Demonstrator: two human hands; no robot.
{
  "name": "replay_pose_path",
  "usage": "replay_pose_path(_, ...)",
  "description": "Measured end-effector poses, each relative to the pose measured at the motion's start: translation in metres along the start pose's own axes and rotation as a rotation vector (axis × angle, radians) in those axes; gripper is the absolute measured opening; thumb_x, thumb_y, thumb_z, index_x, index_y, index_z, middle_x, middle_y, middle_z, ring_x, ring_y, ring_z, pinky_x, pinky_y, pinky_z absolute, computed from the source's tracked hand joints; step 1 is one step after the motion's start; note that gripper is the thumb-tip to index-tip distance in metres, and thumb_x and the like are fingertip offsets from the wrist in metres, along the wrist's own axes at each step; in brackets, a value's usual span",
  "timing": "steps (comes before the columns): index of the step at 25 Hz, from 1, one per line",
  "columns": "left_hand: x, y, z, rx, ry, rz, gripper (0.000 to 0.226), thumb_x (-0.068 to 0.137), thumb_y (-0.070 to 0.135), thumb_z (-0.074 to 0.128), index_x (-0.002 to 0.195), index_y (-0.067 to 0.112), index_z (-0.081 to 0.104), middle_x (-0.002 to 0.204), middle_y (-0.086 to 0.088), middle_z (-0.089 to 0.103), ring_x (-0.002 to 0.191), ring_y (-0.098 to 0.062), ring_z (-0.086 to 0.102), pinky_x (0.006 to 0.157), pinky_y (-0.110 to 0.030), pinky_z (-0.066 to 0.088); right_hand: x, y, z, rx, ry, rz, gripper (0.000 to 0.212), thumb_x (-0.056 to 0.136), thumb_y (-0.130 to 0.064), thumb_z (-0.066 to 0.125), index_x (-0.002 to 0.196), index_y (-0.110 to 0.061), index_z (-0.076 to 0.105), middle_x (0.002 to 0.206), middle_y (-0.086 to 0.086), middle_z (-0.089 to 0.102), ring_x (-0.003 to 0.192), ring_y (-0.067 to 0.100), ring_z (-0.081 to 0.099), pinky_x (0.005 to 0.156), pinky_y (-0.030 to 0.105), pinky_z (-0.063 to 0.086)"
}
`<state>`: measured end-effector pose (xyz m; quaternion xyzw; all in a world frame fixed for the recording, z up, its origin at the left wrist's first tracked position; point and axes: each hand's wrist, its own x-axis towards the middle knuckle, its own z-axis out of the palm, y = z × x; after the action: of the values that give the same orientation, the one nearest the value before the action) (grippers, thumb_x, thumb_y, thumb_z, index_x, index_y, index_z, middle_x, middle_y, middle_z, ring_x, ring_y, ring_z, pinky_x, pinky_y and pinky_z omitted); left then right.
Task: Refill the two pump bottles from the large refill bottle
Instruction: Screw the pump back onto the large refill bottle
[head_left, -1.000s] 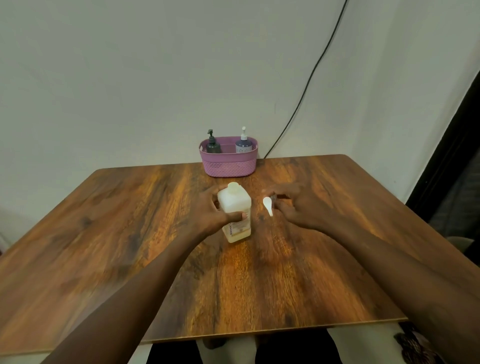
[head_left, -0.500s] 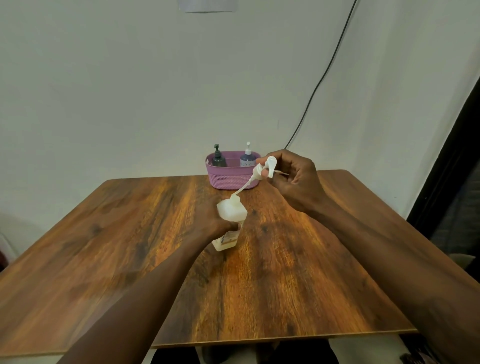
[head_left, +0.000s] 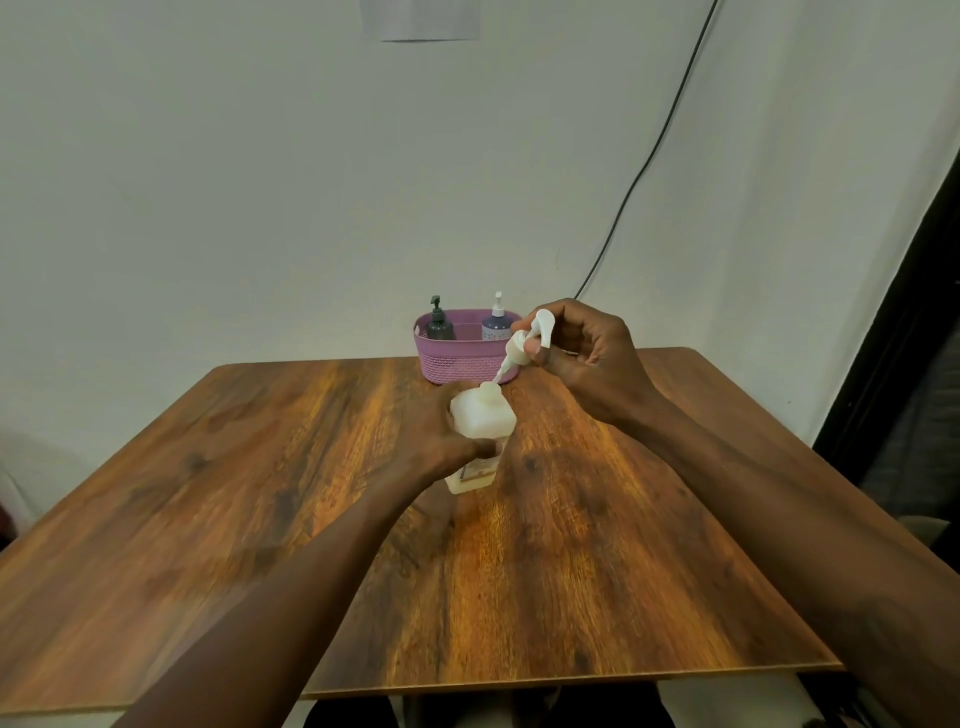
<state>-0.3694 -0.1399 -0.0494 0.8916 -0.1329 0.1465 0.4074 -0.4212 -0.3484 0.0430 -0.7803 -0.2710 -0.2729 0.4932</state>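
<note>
Bottle (head_left: 483, 418) half-hidden by left hand (head_left: 434, 441), right hand (head_left: 592, 358) pinching pump (head_left: 524, 343) — tube (head_left: 502, 370) blurred

Wooden table (head_left: 597, 571), pale wall (head_left: 234, 182)

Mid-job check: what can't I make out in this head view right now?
Level in the white bottle: head view, the left hand wraps its side; its label is blurred.
Lower halves and levels of the dark bottle and the purple bottle: head view, hidden by the basket wall, and too small.
Tip of the tube below the pump the right hand holds: head view, too blurred to tell whether it is inside the neck.
</note>
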Motion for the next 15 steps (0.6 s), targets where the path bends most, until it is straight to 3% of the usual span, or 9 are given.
replay_pose_path(2, -0.003, 0.016, -0.004, -0.032, -0.014, 0.084, 0.084, 0.062, 0.039, 0.093, 0.137, 0.026, 0.057, 0.126, 0.005, 0.065, 0.110, -0.013, 0.061, 0.084, -0.023, 0.052, 0.001, 0.003, 0.001, 0.030, -0.010, 0.051, 0.019, 0.095, -0.011, 0.072, 0.114, -0.009, 0.069, 0.108, 0.003, 0.074, 0.103, 0.017, 0.073, 0.086, 0.030, 0.061)
replay_pose_path(5, -0.005, 0.035, -0.011, -0.119, -0.018, 0.165, 0.086, 0.061, 0.047, 0.092, 0.137, 0.027, 0.057, 0.125, 0.006, 0.068, 0.107, -0.013, 0.066, 0.084, -0.030, 0.060, 0.004, 0.010, 0.002, 0.059, -0.042, 0.192, 0.024, 0.098, -0.012, 0.068, 0.121, -0.012, 0.069, 0.115, 0.000, 0.075, 0.109, 0.012, 0.071, 0.093, 0.032, 0.060)
replay_pose_path(8, -0.004, 0.043, -0.015, -0.137, -0.006, 0.179, 0.087, 0.058, 0.055, 0.090, 0.135, 0.028, 0.059, 0.121, 0.007, 0.071, 0.103, -0.011, 0.069, 0.082, -0.035, 0.063, 0.006, 0.014, -0.001, 0.090, -0.098, 0.297, 0.035, 0.101, -0.016, 0.063, 0.136, -0.015, 0.062, 0.125, -0.003, 0.073, 0.119, 0.009, 0.068, 0.103, 0.036, 0.055)
replay_pose_path(11, -0.004, 0.045, -0.015, -0.146, -0.014, 0.178, 0.089, 0.057, 0.061, 0.088, 0.136, 0.030, 0.059, 0.120, 0.008, 0.072, 0.101, -0.010, 0.070, 0.080, -0.035, 0.063, 0.007, 0.013, -0.009, 0.100, -0.208, 0.341, 0.047, 0.097, -0.018, 0.070, 0.142, -0.014, 0.059, 0.134, -0.001, 0.069, 0.124, 0.011, 0.065, 0.105, 0.038, 0.054)
replay_pose_path(15, -0.007, 0.047, -0.011, -0.205, -0.060, 0.179, 0.086, 0.057, 0.064, 0.087, 0.133, 0.033, 0.062, 0.115, 0.011, 0.073, 0.096, -0.009, 0.073, 0.075, -0.036, 0.064, 0.007, 0.010, -0.013, -0.013, -0.081, 0.337, 0.045, 0.071, -0.027, 0.093, 0.109, -0.013, 0.076, 0.102, -0.001, 0.078, 0.095, 0.014, 0.074, 0.087, 0.040, 0.063)
